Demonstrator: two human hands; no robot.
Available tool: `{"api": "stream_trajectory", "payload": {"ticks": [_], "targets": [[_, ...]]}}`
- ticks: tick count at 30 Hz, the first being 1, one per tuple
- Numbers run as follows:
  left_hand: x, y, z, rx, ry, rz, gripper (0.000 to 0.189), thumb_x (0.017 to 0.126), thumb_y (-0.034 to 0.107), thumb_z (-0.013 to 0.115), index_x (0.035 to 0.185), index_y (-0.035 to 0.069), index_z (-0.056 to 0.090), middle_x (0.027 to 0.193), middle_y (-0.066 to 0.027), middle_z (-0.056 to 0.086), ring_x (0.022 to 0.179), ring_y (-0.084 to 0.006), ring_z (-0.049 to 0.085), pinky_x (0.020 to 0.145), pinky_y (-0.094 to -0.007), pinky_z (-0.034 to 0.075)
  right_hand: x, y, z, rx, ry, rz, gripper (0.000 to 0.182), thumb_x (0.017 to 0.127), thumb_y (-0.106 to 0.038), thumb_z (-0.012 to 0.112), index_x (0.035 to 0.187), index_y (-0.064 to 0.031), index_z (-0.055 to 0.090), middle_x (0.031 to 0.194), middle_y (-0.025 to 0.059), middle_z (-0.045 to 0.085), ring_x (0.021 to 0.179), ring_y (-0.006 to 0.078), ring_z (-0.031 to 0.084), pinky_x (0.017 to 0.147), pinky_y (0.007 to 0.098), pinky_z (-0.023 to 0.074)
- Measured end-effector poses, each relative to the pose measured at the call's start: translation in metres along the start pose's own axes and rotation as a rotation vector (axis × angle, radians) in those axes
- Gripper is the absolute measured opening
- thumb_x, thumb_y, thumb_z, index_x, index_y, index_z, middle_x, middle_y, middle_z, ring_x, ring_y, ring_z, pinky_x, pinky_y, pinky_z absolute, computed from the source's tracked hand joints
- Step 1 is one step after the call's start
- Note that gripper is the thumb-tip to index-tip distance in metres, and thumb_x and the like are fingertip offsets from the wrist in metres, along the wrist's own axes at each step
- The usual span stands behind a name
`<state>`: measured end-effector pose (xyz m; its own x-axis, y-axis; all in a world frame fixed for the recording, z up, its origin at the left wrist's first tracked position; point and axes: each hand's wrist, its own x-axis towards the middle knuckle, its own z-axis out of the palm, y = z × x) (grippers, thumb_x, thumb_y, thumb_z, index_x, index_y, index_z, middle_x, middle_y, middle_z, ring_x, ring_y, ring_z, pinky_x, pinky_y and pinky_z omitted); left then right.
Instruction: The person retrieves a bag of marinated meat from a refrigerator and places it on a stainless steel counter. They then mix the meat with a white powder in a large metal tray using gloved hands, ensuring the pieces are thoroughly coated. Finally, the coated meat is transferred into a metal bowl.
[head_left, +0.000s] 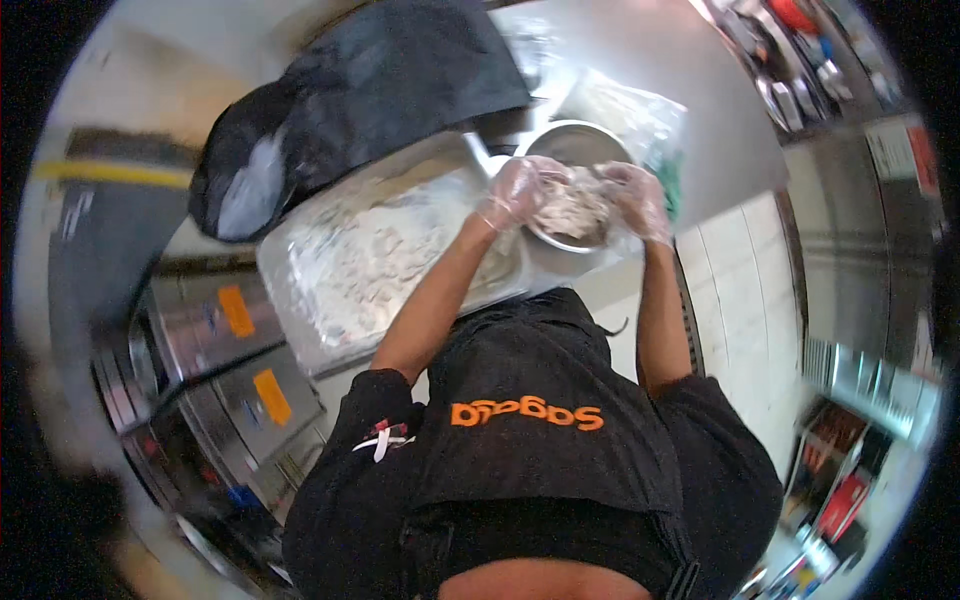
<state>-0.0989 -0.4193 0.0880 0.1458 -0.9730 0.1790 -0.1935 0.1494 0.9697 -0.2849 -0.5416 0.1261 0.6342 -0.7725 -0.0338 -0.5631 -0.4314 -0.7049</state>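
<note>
Both of my hands wear clear plastic gloves and are over a round metal bowl (574, 129). My left hand (527, 191) is at the bowl's left side, its fingers curled on pale, raw-looking food pieces (574, 214). On the opposite side my right hand (636, 196) also pinches some of this food. Blur hides the exact edges of the pieces. Left of the bowl lies a large rectangular metal pan (300, 352) holding white flour (375, 255), with lumps and hollows in its surface. My left forearm passes over the pan's right part.
A clear plastic bag (630, 109) with green markings lies behind and right of the bowl on the steel table (720, 150). A large black plastic bag (390, 75) stands behind the pan. Metal drawers (214, 322) with orange labels are at left. Utensils (787, 82) fill the far right.
</note>
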Motion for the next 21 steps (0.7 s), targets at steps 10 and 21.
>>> {"api": "stream_trajectory", "payload": {"ticks": [10, 21], "targets": [[-0.217, -0.019, -0.147, 0.308, 0.834, -0.512, 0.02, 0.07, 0.001, 0.057, 0.087, 0.002, 0.067, 0.083, -0.0096, 0.067, 0.073, -0.0154, 0.062, 0.066, -0.0267, 0.05, 0.008, -0.101, 0.137, 0.127, -0.504, -0.164, 0.028, 0.077, -0.023, 0.059, 0.097, -0.0046, 0.066, 0.092, 0.0135, 0.066, 0.087, 0.022, 0.064, 0.077, 0.0316, 0.0486], [-0.262, -0.107, -0.233, 1.0, 0.326, -0.664, 0.028, 0.07, 0.019, 0.062, 0.094, 0.004, 0.063, 0.094, -0.0199, 0.062, 0.088, -0.0319, 0.06, 0.079, -0.0399, 0.047, 0.05, -0.189, 0.401, -0.491, -0.48, -0.834, 0.03, 0.078, -0.029, 0.053, 0.097, -0.0081, 0.063, 0.083, 0.0176, 0.064, 0.077, 0.0354, 0.06, 0.072, 0.045, 0.0453]]}}
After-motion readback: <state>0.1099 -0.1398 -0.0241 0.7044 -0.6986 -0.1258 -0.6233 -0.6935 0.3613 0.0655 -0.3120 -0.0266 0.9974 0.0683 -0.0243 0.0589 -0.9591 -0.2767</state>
